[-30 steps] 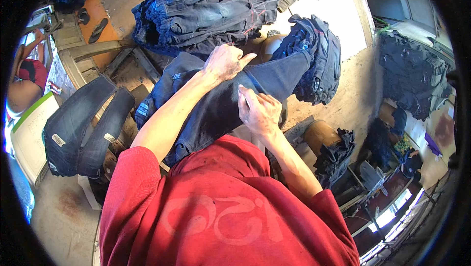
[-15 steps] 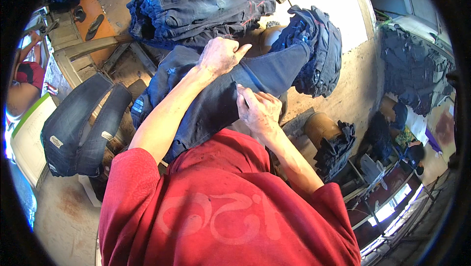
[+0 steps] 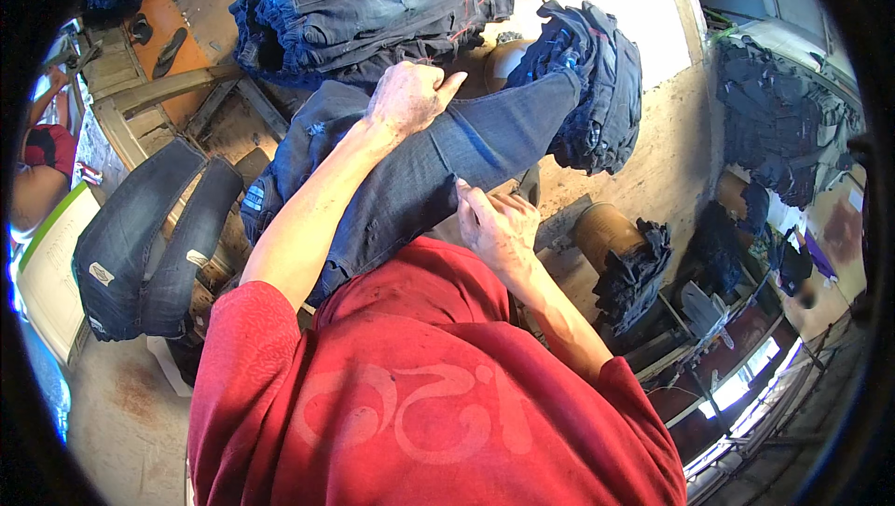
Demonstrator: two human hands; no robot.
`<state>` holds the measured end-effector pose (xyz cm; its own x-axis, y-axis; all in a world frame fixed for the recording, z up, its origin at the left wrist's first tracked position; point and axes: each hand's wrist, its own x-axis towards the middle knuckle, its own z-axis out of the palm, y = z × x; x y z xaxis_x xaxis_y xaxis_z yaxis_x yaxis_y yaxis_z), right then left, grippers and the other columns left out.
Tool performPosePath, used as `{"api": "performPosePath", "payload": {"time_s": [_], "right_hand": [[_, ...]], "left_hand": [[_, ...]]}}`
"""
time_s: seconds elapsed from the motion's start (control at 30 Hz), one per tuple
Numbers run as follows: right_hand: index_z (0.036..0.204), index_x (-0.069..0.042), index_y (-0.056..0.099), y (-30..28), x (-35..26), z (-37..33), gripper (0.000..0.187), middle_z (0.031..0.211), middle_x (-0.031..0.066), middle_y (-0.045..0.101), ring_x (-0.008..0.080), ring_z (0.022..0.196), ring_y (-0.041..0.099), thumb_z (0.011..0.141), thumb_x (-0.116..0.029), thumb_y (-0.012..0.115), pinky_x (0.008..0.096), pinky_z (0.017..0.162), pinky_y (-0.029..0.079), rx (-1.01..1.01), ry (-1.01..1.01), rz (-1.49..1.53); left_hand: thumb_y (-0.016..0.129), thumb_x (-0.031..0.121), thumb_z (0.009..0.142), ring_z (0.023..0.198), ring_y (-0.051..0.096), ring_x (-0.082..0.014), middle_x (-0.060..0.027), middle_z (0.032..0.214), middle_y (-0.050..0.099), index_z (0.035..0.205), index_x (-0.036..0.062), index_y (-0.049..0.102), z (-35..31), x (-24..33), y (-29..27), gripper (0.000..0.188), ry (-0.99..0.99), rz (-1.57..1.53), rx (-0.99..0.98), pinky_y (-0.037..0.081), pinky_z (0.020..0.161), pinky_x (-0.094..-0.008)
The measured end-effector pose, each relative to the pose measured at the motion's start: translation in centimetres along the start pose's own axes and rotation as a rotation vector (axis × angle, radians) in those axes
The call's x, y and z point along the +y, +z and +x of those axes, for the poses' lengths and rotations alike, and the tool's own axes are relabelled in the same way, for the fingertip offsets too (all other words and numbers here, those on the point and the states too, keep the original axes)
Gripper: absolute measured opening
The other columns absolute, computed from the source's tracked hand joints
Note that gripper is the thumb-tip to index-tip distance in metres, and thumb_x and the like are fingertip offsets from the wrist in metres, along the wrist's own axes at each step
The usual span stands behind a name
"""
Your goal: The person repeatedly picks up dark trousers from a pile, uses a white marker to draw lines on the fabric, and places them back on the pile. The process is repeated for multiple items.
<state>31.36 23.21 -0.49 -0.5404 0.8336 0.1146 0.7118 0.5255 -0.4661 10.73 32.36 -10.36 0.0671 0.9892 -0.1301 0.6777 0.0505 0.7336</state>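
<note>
A pair of dark blue jeans lies stretched across the middle before me, its waist end bunched at the left and a leg reaching to the right. My left hand is closed in a fist on top of the cloth, thumb sticking out; whatever its curled fingers hold is hidden. At the near edge of the leg, my right hand pinches the denim between thumb and forefinger, the other fingers loosely bent. The far end of the leg meets a bundle of dark jeans.
A large pile of jeans lies at the back. More jeans hang at the left by a wooden frame. Dark cloth drapes over a brown cylinder at the right. A person in red is at the far left.
My right hand has moved slightly down with the denim edge, and the shaded fold beside it now lies flatter and lighter. My left hand stays closed, shifted slightly left in the picture.
</note>
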Motion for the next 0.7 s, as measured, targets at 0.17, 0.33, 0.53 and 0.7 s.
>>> {"api": "performPosePath", "payload": {"time_s": [0.17,0.33,0.53,0.7], "right_hand": [[0.108,-0.012,0.077,-0.3,0.1,-0.4,0.017,0.066,0.0056,0.067,0.0225,0.053,0.064,0.092,-0.010,0.075,0.0371,0.056,0.051,-0.182,0.113,-0.001],[0.109,-0.012,0.077,-0.2,0.3,-0.7,0.018,0.067,0.0049,0.068,0.0231,0.055,0.065,0.092,-0.010,0.075,0.0372,0.056,0.051,-0.103,0.064,0.008],[0.111,-0.013,0.075,0.1,0.7,-1.3,0.023,0.065,0.0015,0.065,0.0222,0.058,0.065,0.088,-0.012,0.076,0.0385,0.055,0.050,-0.092,0.062,-0.003],[0.110,-0.013,0.075,0.1,0.9,-1.3,0.022,0.065,0.0027,0.065,0.0227,0.058,0.065,0.088,-0.013,0.076,0.0381,0.057,0.050,-0.084,0.082,-0.009]], "left_hand": [[0.073,0.041,0.100,0.066,0.070,-0.0450,-0.0242,0.069,0.068,0.063,0.0021,0.068,0.1,0.1,0.0,0.055,-0.020,0.013,0.004,0.055,0.061,-0.0523],[0.071,0.043,0.101,0.067,0.071,-0.0454,-0.0246,0.069,0.068,0.064,0.0024,0.069,0.1,0.2,-0.1,0.055,-0.029,0.033,-0.016,0.056,0.062,-0.0521],[0.072,0.041,0.100,0.067,0.070,-0.0457,-0.0249,0.069,0.067,0.064,0.0021,0.069,0.0,0.2,-0.1,0.054,-0.018,0.019,0.001,0.055,0.062,-0.0527],[0.072,0.040,0.101,0.067,0.070,-0.0455,-0.0247,0.068,0.067,0.063,0.0019,0.068,0.1,0.2,-0.1,0.054,-0.009,0.029,-0.001,0.056,0.062,-0.0523]]}}
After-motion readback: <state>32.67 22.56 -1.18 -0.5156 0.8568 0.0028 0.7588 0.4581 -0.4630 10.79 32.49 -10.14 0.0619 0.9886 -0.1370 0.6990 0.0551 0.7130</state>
